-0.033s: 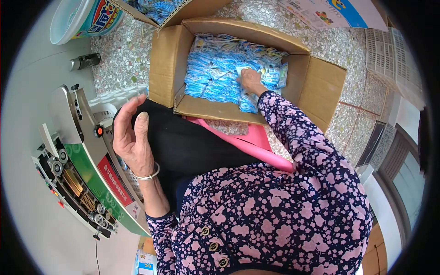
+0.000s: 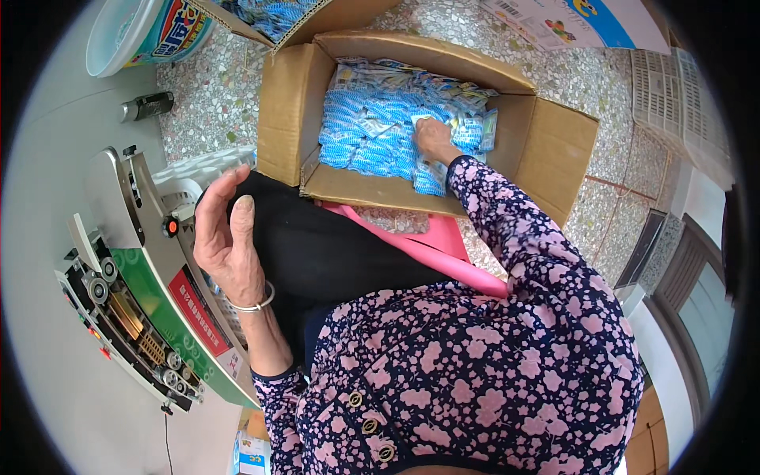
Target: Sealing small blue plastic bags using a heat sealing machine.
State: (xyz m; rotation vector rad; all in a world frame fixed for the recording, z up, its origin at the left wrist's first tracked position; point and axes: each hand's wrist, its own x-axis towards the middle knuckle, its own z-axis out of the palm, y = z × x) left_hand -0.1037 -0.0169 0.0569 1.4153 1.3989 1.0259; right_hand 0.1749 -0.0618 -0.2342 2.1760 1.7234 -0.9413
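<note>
An open cardboard box (image 2: 554, 158) stands in front of me, holding a thick layer of small blue-and-white packets (image 2: 368, 119). My right hand (image 2: 433, 138) reaches down into it, fingers bent and closed at a pale packet (image 2: 416, 120); the fingertips are partly hidden. On the other side my left hand (image 2: 229, 253) is raised with thumb and fingers apart, holding nothing. A white bangle circles that wrist. Close to it stands a machine (image 2: 150, 317) with a green side panel, metal rollers and an orange-red knob.
A second carton (image 2: 317, 20) with similar packets is beyond the box, near a plastic bucket (image 2: 146, 36). A black cylindrical object (image 2: 148, 106) lies at the left. Something pink (image 2: 443, 265) is beside my lap. A pale crate (image 2: 677, 103) stands far right.
My right hand has shifted very slightly to the right among the packets. The left hand stays nearly still.
</note>
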